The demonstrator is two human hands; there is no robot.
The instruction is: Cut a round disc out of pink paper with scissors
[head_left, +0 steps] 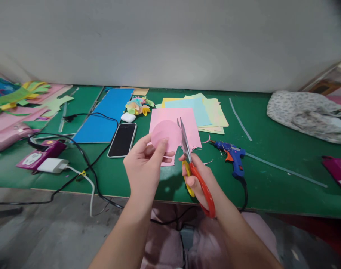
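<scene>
Between thumb and fingers, my left hand holds a round pink paper disc over the table. My right hand grips a pair of scissors with red and yellow handles. The blades are slightly apart and point away from me, close to the disc's right edge. Beneath both hands lies a square sheet of pink paper with its lower right edge cut ragged. Thin curled pink offcuts lie beside it. Behind it are stacked sheets of blue, yellow and pale green paper.
A blue glue gun with a long glue stick lies at right, near another loose glue stick. At left are a phone, white earbud case, blue board, cables and a purple power strip. A patterned cloth pouch sits far right.
</scene>
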